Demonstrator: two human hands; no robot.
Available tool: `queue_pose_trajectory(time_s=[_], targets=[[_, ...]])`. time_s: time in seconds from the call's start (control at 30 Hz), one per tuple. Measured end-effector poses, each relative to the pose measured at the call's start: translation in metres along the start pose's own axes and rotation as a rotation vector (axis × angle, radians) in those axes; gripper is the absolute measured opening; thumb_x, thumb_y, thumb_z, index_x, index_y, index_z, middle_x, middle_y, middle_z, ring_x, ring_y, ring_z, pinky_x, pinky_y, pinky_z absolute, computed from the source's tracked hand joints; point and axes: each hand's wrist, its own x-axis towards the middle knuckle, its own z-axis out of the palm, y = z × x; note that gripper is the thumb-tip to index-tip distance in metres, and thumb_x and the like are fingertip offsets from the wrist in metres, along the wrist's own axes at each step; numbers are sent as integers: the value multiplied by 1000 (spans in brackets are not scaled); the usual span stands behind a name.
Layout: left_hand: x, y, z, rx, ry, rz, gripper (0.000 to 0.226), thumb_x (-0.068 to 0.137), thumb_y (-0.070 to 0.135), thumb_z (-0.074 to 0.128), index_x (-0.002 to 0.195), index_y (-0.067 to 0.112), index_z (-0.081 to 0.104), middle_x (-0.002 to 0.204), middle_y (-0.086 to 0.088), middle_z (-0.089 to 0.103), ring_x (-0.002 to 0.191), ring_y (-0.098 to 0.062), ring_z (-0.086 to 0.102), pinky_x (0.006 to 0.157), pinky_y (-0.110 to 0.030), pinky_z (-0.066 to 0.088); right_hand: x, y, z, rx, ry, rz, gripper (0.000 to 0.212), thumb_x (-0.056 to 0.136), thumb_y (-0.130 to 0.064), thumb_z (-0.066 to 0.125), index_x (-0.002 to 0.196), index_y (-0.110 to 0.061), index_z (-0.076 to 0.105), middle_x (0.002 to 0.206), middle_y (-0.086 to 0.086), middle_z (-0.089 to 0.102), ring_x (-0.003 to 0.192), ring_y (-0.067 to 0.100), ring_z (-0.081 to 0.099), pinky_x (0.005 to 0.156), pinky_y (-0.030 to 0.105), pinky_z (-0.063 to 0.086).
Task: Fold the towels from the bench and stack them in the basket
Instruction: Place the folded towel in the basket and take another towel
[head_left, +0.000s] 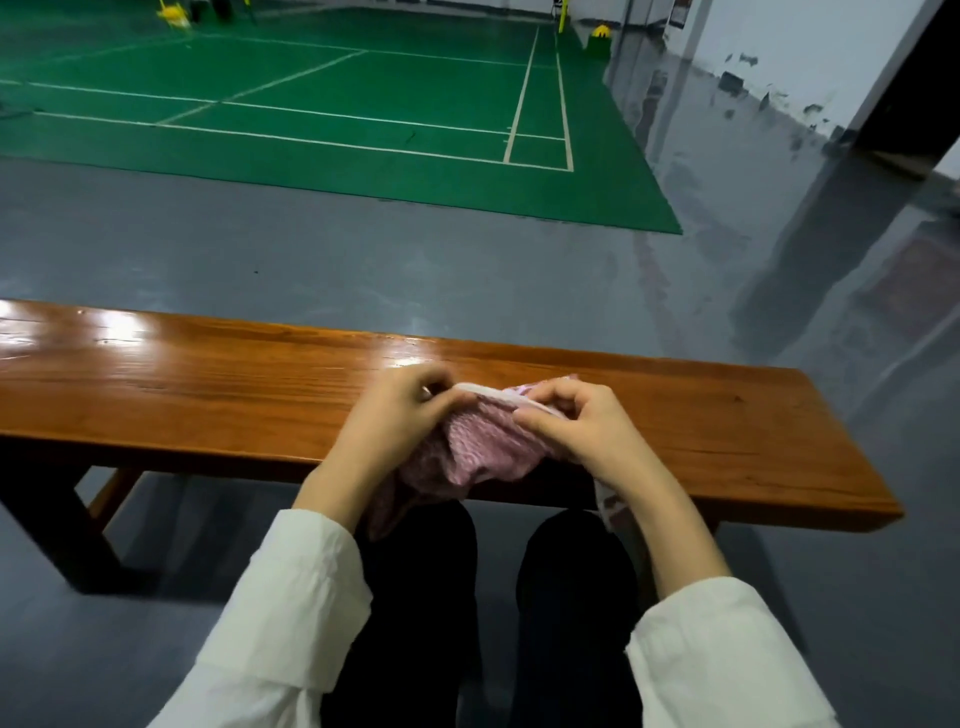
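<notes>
A pink towel (480, 449) with a white edge hangs bunched between my two hands over the near edge of the wooden bench (208, 395). My left hand (400, 415) pinches its upper left edge with curled fingers. My right hand (576, 423) grips the upper right edge the same way. The towel's lower part droops toward my knees, and a strip of it trails down under my right wrist. No basket is in view.
The glossy bench runs from the left edge to about the right quarter of the view. Grey floor lies beyond it, then a green court mat (363, 119) with white lines. My dark trouser legs (431, 597) are below the bench edge.
</notes>
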Motion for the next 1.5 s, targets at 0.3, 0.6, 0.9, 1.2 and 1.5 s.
queue_pose_trajectory(time_s=[0.3,0.6,0.9,1.2,1.5], targets=[[-4,-17,-16,-24,72,-122,26,82,25,73,106,26,65,103,9,65,94,-2,59,79,-16,45,3,-3,-2,-88,-25,7,22,83,-22,48,76,-25,69,84,11,68,81,25,61,79,39,47],[4,8,8,61,40,-2,15,88,22,67,81,10,65,75,-2,65,72,-16,58,64,-25,38,4,2,-8,-125,13,54,19,69,-19,51,69,-29,67,69,-8,67,69,11,60,72,35,49],[-5,2,-8,-269,275,-335,24,90,13,55,111,25,54,100,5,60,84,-11,56,71,-21,41,6,-1,12,182,121,43,23,93,-4,55,88,-25,63,63,-12,67,57,3,59,52,20,48],[0,66,22,-822,229,-387,12,94,14,58,91,7,67,85,-9,69,78,-16,63,72,-30,51,6,-20,21,425,141,53,10,94,-3,52,95,-8,61,76,4,67,65,14,62,56,24,50],[-10,44,31,-452,73,-160,23,77,0,71,89,20,68,91,0,70,86,-11,67,80,-23,51,-5,-22,16,477,14,163,15,98,-10,46,87,-11,56,75,3,59,55,11,60,39,24,48]])
